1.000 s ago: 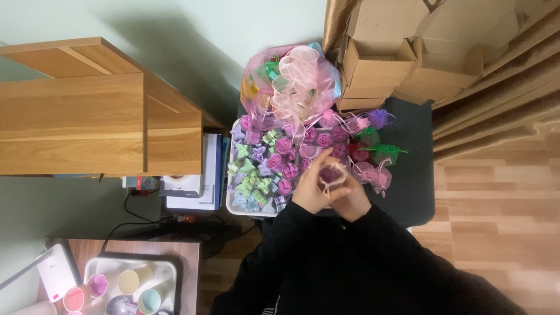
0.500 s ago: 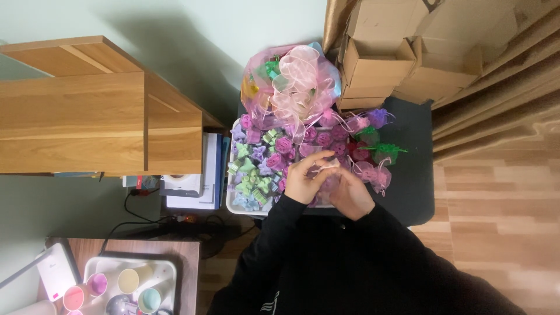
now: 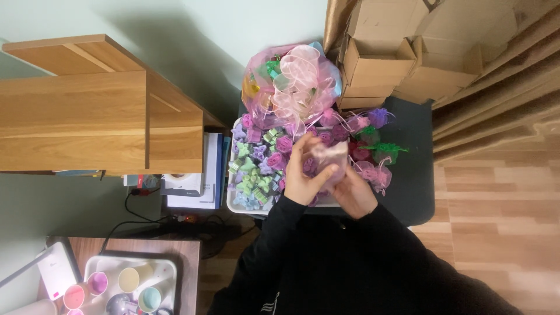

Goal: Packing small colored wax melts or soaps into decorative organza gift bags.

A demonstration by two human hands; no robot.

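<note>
Lifted since earlier: pink pouch (image 3: 330, 158), now clamped between left hand (image 3: 305, 175) and right hand (image 3: 354, 192) above tray (image 3: 238, 204). Tray on dark worktop (image 3: 415, 175); boxes (image 3: 385, 58) behind tray, shelf (image 3: 99, 105) left of it, wood floor (image 3: 501, 221) right.

Your left hand (image 3: 304, 175) is raised in front of you, fingers (image 3: 300, 149) curled upward and thumb pressed toward your right hand, closed in a pinch. Your right hand (image 3: 354, 191) sits just beside and slightly below it, touching it, fingers folded inward and gripping. Both forearms, in black sleeves, converge from your chest.
</note>
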